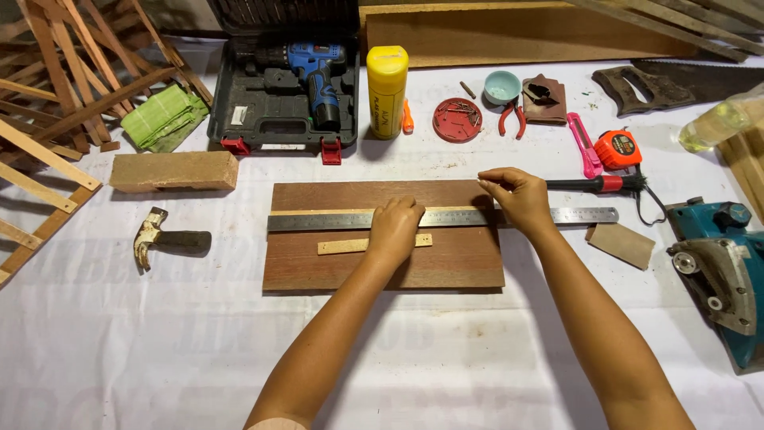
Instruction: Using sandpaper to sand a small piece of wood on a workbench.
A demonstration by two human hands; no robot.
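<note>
A claw hammer (163,238) lies on the white sheet left of a dark wooden board (334,271). A steel ruler (318,220) lies lengthwise across the board over a pale strip, its right end overhanging. The left hand (394,227) presses down on the ruler with fingers curled, partly covering a small light wood slat (342,246) below. The right hand (516,195), at the board's right edge, pinches something thin; I cannot tell what. Farther right sits a teal circular saw (720,275).
</note>
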